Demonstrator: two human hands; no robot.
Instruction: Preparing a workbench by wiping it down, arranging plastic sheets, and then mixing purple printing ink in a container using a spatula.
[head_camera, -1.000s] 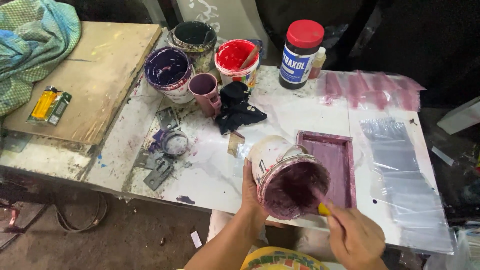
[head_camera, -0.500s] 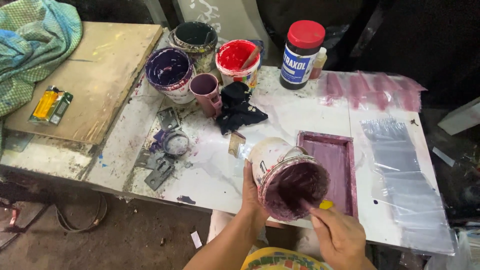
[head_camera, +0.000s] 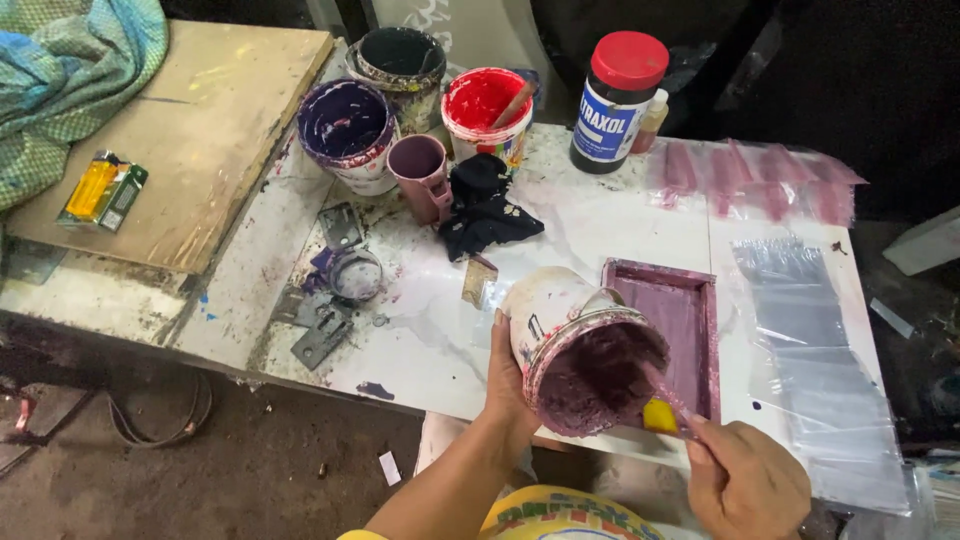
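My left hand grips a white paint can tilted toward me, its inside coated with dark purple paint. My right hand holds a stick with a yellow handle, whose tip reaches into the can's purple paint. Just behind the can lies a shallow rectangular tray stained purple, on the white worktable.
Further back stand a purple paint bucket, a dark bucket, a red bucket, a mauve cup, a black rag and a dark red-lidded jar. Clear plastic bags lie right. A wooden board with a yellow lighter lies left.
My right hand has moved the stick around inside the can, first deeper toward the left, then back toward the near rim. The can stays in my left hand, tilted the same way.
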